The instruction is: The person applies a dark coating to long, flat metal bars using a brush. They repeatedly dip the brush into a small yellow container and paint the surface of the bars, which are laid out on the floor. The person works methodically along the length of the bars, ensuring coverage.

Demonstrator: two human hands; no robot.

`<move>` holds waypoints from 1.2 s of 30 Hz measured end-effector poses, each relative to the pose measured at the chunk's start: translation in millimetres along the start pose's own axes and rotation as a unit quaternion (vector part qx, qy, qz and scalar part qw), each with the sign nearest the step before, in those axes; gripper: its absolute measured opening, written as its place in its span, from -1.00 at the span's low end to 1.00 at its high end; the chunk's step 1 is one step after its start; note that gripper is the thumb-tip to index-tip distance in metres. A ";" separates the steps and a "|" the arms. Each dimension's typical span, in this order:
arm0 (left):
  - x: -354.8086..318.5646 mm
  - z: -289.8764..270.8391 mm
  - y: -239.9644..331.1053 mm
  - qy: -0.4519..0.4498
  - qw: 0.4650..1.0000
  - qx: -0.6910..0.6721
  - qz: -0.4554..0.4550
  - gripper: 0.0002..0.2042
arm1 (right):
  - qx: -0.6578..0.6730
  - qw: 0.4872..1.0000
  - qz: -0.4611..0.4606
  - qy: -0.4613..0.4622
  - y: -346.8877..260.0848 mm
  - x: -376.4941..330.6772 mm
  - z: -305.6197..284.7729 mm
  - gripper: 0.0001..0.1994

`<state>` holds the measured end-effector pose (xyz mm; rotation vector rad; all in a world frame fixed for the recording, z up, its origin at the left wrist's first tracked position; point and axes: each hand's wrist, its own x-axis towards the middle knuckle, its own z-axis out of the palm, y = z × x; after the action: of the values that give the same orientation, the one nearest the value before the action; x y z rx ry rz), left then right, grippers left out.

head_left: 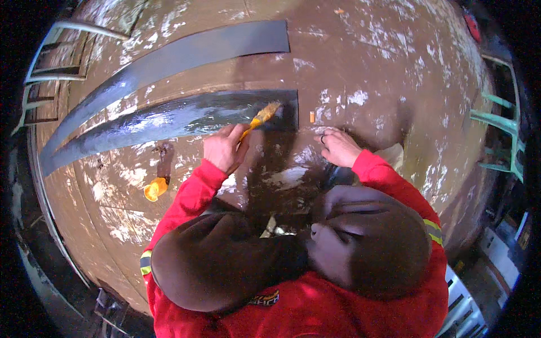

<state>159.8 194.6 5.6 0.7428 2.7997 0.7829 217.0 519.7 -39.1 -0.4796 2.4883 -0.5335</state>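
My left hand [223,149] is closed round the yellow handle of a paintbrush [264,115]. The brush's bristles touch the right part of a long grey strip [186,115], whose surface looks dark, wet and streaked. Beyond it lies a second grey strip [225,46], duller towards its right end; the two come close together at the far left. My right hand [340,147] wears a dark ring and rests low by the brown surface with its fingers bent and nothing visible in them. Just above it lies a small orange object [311,116], perhaps a lighter.
A yellow cup-like container [155,189] lies left of my left arm, beside a dark stain. White-blotched brown covering [360,67] spreads under everything. Pale metal frames [56,76] stand at the left edge, a green plastic chair [501,118] and a white chair [462,304] at the right.
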 end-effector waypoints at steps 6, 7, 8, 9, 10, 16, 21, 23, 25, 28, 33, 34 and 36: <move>28.1 62.5 -3.5 0.042 0.987 0.096 0.123 -0.81 | 0.010 0.997 0.020 0.074 2.9 4.4 16.1 -0.64; 26.0 65.6 -2.8 0.033 0.984 0.096 0.143 -0.80 | 0.003 0.997 0.027 0.071 4.5 7.9 10.2 -0.64; 21.8 67.4 -2.5 0.023 0.982 0.096 0.163 -0.79 | -0.004 0.997 0.034 0.067 4.8 11.0 4.8 -0.64; 16.1 67.5 -2.4 0.002 0.982 0.100 0.157 -0.82 | -0.011 0.996 0.029 0.090 2.8 13.8 -5.5 -0.64; 15.4 62.0 1.2 -0.005 0.985 0.081 0.153 -0.83 | -0.011 0.995 0.023 0.098 6.2 15.3 -7.4 -0.64; 25.6 43.7 5.0 0.012 0.994 0.050 0.101 -0.88 | -0.005 0.993 0.004 0.117 18.2 39.3 0.5 -0.62; 22.9 51.5 1.2 0.009 0.994 0.036 0.099 -0.88 | -0.001 0.990 -0.015 0.138 18.1 44.9 9.1 -0.60; 22.5 50.1 0.9 0.016 0.994 0.044 0.098 -0.88 | 0.000 0.992 0.003 0.128 20.2 49.7 0.0 -0.59; 21.6 50.4 2.2 0.013 0.993 0.052 0.104 -0.88 | -0.006 0.991 0.017 0.129 26.3 59.8 -11.4 -0.58; 18.9 51.1 1.0 0.014 0.992 0.065 0.106 -0.86 | -0.041 0.990 -0.019 0.136 32.3 79.6 -35.3 -0.55; 16.1 56.8 -3.4 0.023 0.992 0.067 0.109 -0.84 | -0.119 0.982 -0.114 0.087 34.1 122.8 -57.8 -0.48; 15.8 58.0 -3.9 0.031 0.991 0.067 0.111 -0.85 | -0.132 0.977 -0.137 0.095 33.5 129.3 -59.0 -0.49; 14.7 58.1 -3.9 0.033 0.992 0.059 0.110 -0.84 | -0.155 0.965 -0.183 0.110 31.9 138.9 -60.4 -0.50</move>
<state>160.4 225.1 -46.1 1.0784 2.8770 0.6899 65.8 502.6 -67.3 -1.0697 2.7230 -0.3459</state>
